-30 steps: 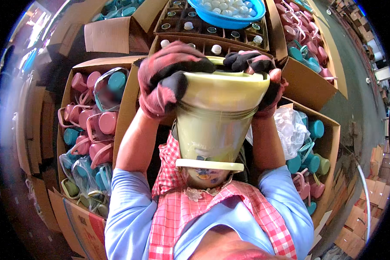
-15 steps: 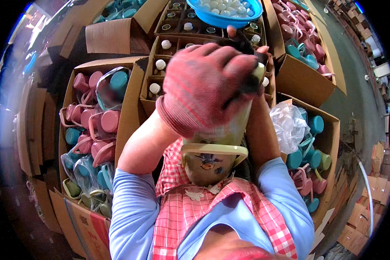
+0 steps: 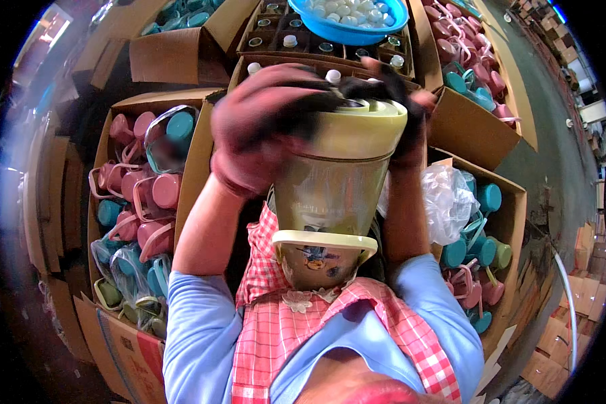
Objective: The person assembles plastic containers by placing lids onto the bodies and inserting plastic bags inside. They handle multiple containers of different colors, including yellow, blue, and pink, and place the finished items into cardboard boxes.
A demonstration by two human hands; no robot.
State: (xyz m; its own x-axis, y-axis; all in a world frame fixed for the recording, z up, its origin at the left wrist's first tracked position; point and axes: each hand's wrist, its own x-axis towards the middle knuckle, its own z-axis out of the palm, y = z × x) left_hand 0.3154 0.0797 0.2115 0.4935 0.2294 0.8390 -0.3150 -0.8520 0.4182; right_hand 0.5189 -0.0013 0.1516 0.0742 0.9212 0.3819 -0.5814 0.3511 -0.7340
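A pale green thermos flask [image 3: 330,195] stands between my forearms against my apron, its light green end ring [image 3: 363,131] facing up and away from me. Its carrying handle [image 3: 324,240] lies across the near side, above a small cartoon print. My left hand [image 3: 269,121], in a red glove with a black palm, is blurred at the left of the ring, fingers stretched out and apart. My right hand [image 3: 404,114], in a dark glove with bare fingertips, curls round the ring's far right side; part of it is hidden behind the flask.
Ahead, a divided carton [image 3: 249,52] holds bottle-like pieces, some white-capped, with a blue basin [image 3: 347,30] of whitish round pieces on it. Cartons of pink, teal and green handled parts stand left [image 3: 182,202] and right [image 3: 518,222]. A clear plastic bag [image 3: 448,202] lies at right.
My left hand has come off the top of the flask and moved left, its fingers opening. The flask's end ring now shows. My right hand stays at the far right side.
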